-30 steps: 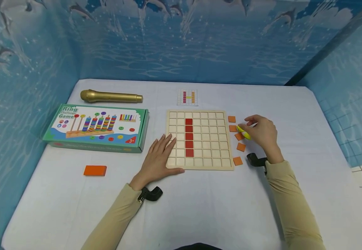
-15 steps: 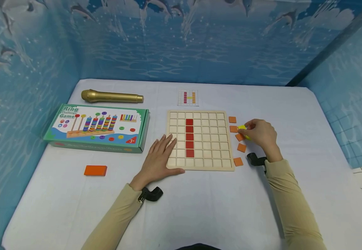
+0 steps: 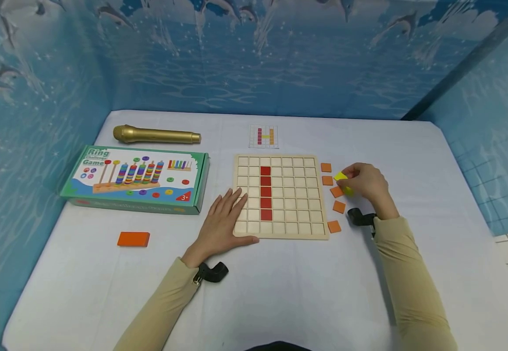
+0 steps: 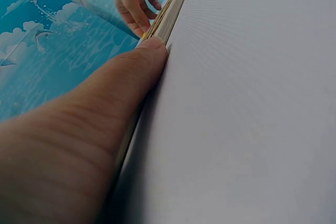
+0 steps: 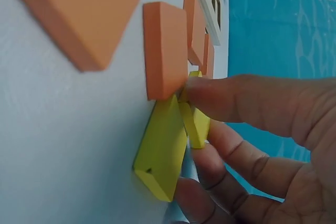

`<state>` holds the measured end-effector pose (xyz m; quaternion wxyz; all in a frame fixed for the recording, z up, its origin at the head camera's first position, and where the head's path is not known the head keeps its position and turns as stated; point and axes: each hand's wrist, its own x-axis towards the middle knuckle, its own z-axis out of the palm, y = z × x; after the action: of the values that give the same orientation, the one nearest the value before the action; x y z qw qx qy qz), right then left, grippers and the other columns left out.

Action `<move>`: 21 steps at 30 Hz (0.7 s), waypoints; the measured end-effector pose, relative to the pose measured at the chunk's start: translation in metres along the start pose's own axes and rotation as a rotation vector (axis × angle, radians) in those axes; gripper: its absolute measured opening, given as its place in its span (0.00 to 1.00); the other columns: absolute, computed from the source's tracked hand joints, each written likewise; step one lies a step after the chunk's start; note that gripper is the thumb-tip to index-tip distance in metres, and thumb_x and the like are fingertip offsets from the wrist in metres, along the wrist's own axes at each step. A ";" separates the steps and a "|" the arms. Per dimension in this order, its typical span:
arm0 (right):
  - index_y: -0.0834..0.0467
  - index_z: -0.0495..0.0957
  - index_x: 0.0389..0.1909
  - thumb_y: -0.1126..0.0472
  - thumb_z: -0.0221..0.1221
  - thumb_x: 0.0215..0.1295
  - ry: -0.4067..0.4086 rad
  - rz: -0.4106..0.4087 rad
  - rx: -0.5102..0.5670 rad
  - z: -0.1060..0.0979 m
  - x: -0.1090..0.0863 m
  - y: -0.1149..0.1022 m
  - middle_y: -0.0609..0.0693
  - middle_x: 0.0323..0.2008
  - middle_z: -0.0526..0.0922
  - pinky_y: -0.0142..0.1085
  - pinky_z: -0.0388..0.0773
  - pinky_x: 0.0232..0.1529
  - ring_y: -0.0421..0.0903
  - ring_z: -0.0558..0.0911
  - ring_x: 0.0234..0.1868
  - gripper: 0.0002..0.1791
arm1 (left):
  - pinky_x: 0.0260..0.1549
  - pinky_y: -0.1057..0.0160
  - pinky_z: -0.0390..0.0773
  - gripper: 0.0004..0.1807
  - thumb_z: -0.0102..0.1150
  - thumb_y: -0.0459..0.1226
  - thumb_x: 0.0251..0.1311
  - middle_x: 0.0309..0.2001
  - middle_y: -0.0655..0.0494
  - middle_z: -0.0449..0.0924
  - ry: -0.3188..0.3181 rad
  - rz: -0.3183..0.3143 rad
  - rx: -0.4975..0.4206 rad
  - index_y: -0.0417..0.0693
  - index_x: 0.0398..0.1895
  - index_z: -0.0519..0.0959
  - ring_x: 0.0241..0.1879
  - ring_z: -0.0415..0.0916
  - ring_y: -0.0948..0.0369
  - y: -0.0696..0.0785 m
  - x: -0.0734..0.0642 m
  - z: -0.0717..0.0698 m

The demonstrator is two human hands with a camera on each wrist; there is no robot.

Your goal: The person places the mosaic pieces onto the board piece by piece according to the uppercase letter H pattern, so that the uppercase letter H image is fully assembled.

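R hand (image 3: 364,186) pinches thin yellow wood-look tile (image 5: 199,128) btwn thumb & fingers, just off right edge of pale wooden grid board (image 3: 287,193); 2nd yellow tile (image 5: 163,153) beside it. Tile's long axis unclear. L hand (image 3: 222,223), spread at board's near-left corner, farther off. Vs 1 s ago: yellow pieces look fanned apart, L hand same.

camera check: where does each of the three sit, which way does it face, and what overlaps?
Head: worn on the head, facing forward and down at the grid board; left hand, right hand and tan sleeves show.
Left wrist: on that wrist, looking along the board's edge and white tablecloth; left thumb up close, right hand beyond.
Right wrist: on that wrist, looking at orange tiles; right thumb and fingers show.
Shared, head and right wrist: right hand pinching a yellow tile.
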<state>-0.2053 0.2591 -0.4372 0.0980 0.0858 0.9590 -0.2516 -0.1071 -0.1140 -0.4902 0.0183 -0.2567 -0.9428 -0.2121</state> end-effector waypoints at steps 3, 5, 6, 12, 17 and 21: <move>0.62 0.74 0.46 0.54 0.66 0.57 -0.020 0.010 0.054 -0.002 -0.003 -0.004 0.57 0.37 0.73 0.39 0.65 0.27 0.54 0.70 0.35 0.22 | 0.68 0.54 0.35 0.58 0.58 0.68 0.46 0.74 0.49 0.46 -0.002 0.002 0.000 0.47 0.75 0.51 0.73 0.36 0.53 0.000 0.000 0.000; 0.63 0.73 0.47 0.54 0.66 0.57 -0.027 0.025 0.088 -0.004 -0.006 -0.008 0.58 0.38 0.72 0.41 0.64 0.29 0.55 0.69 0.36 0.23 | 0.68 0.53 0.35 0.58 0.59 0.68 0.46 0.74 0.49 0.46 0.001 0.004 -0.002 0.46 0.74 0.51 0.73 0.36 0.52 0.000 0.000 0.000; 0.63 0.72 0.48 0.55 0.66 0.57 -0.028 0.030 0.101 -0.005 -0.008 -0.010 0.59 0.38 0.72 0.41 0.63 0.30 0.55 0.69 0.36 0.23 | 0.68 0.53 0.35 0.58 0.59 0.68 0.46 0.74 0.49 0.46 0.003 0.006 -0.002 0.46 0.74 0.51 0.73 0.36 0.52 0.000 0.000 0.000; 0.60 0.73 0.46 0.52 0.64 0.59 0.032 0.007 0.113 0.004 0.000 0.000 0.58 0.39 0.73 0.40 0.66 0.27 0.55 0.70 0.37 0.20 | 0.68 0.53 0.35 0.58 0.59 0.68 0.46 0.74 0.49 0.46 0.001 0.009 -0.001 0.46 0.75 0.51 0.73 0.35 0.52 -0.001 0.001 0.000; 0.58 0.74 0.42 0.45 0.64 0.58 0.101 -0.090 0.162 0.020 0.022 0.033 0.54 0.35 0.74 0.36 0.67 0.27 0.50 0.70 0.33 0.22 | 0.68 0.53 0.35 0.58 0.58 0.68 0.46 0.74 0.49 0.46 -0.004 0.007 -0.003 0.46 0.75 0.50 0.73 0.35 0.52 -0.001 0.000 0.000; 0.58 0.74 0.41 0.42 0.64 0.57 0.166 -0.162 0.230 0.029 0.029 0.046 0.53 0.34 0.74 0.34 0.68 0.24 0.48 0.71 0.32 0.24 | 0.68 0.53 0.35 0.58 0.58 0.69 0.46 0.74 0.49 0.46 -0.004 0.005 0.002 0.47 0.75 0.50 0.73 0.35 0.53 -0.001 0.000 0.000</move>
<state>-0.2196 0.2879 -0.4899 -0.0127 0.0394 0.9325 -0.3589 -0.1081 -0.1147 -0.4908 0.0170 -0.2595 -0.9424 -0.2104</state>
